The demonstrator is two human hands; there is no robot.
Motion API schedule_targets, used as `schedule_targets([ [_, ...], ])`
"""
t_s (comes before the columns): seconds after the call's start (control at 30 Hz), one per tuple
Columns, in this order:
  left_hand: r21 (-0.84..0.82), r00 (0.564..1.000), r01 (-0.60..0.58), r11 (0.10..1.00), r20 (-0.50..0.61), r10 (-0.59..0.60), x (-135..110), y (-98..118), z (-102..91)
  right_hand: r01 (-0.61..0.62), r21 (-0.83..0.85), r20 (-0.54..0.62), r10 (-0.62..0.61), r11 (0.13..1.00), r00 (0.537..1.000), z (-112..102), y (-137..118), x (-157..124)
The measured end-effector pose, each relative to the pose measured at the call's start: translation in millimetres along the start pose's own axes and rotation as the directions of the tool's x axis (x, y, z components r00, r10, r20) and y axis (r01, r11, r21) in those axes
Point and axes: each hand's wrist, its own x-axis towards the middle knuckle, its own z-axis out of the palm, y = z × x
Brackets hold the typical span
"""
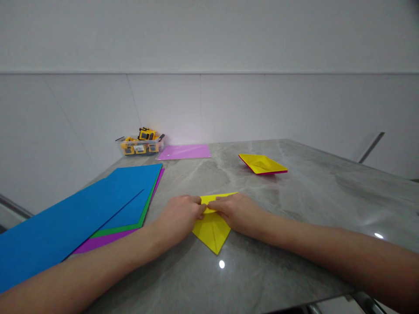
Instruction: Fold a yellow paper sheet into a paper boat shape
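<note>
Head view: your left hand [180, 216] and right hand [239, 212] each pinch the yellow paper [214, 233], on the table [310, 198] between them. Unequal pull could skew it; a slack hold could let it spring open. Left to right: blue sheets [81, 205] lie near your left forearm [108, 261], the likeliest obstruction if brushed; beyond are a clear bin [139, 148] of toy vehicles [147, 134], a pink sheet [186, 151], then a folded yellow-and-red paper [262, 163].

The yellow paper [214, 231] lies on the table [190, 283], folded, with one sharp corner pointing toward the near edge and a long, almost straight edge at its far side. Creases run down toward the tip, below a folded band across the middle; its sides are partly hidden.
</note>
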Motion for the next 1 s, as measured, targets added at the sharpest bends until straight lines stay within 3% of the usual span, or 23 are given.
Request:
schedule_targets([
  [0.17, -0.014, 0.999, -0.026, 1.0, 0.047, 0.026, -10, 12, 3.6, 0.113, 0.101, 0.026, -0.116, 0.988, 0.993, -3, -6, -8],
  [0.57, 0.089, 0.987, 0.016, 0.996, 0.16, -0.03, -24, 33, 3.2, 0.14, 0.137, 0.072, -0.151, 0.981, 0.986, -10, -6, -23],
  [0.63, 0.095, 0.991, 0.016, 0.995, 0.134, -0.029, -25, 32, 6.4, 0.135, 0.129, 0.079, -0.146, 0.982, 0.986, -10, -4, -25],
  [0.8, 0.008, 0.998, 0.014, 1.0, -0.055, -0.013, -22, 17, 11.1, 0.117, 0.082, 0.017, -0.118, 0.99, 0.993, -7, 5, -22],
  [1.0, 0.033, 0.994, -0.022, 0.999, -0.109, 0.026, -9, -3, 11.9, 0.139, -0.102, -0.07, -0.147, 0.985, 0.987, -6, 4, -8],
])
